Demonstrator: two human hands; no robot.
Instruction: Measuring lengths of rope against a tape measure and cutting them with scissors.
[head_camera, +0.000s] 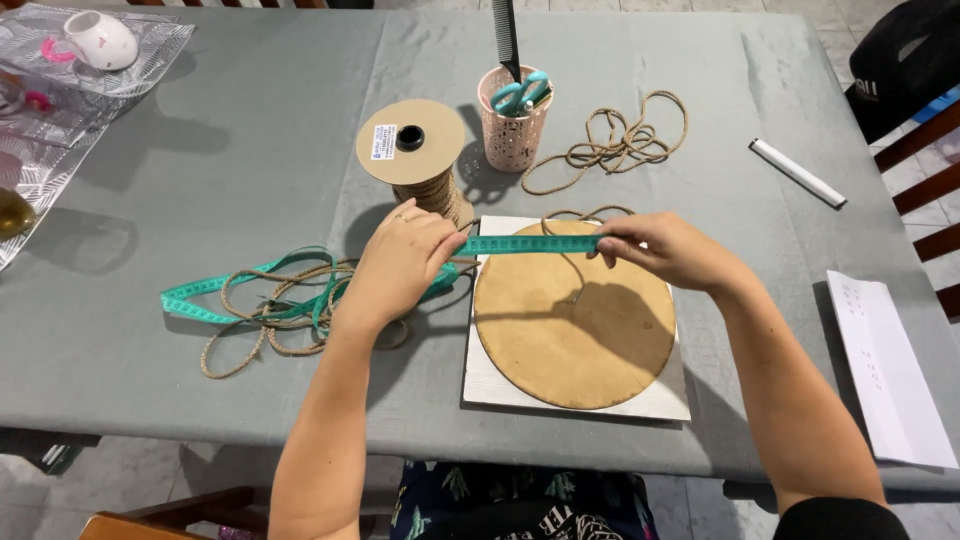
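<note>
My left hand (400, 262) and my right hand (665, 250) pinch a teal measuring tape (530, 244) and hold a short stretch of it taut above a round brown disc (572, 318). The disc lies on a white square board (490, 380). The tape's loose end trails left (205, 300) across the grey tablecloth (250, 160), tangled with a loose pile of brown cord (270, 330). A thin loop of cord (590, 213) lies over the disc's far edge, under the tape.
A large spool of brown cord (415, 160) stands behind my left hand. A pink perforated cup (513, 125) holds scissors and a black comb. More cord (625, 140) lies coiled beyond it. A white marker (797, 172), a paper sheet (885, 365), a white cup (100, 40).
</note>
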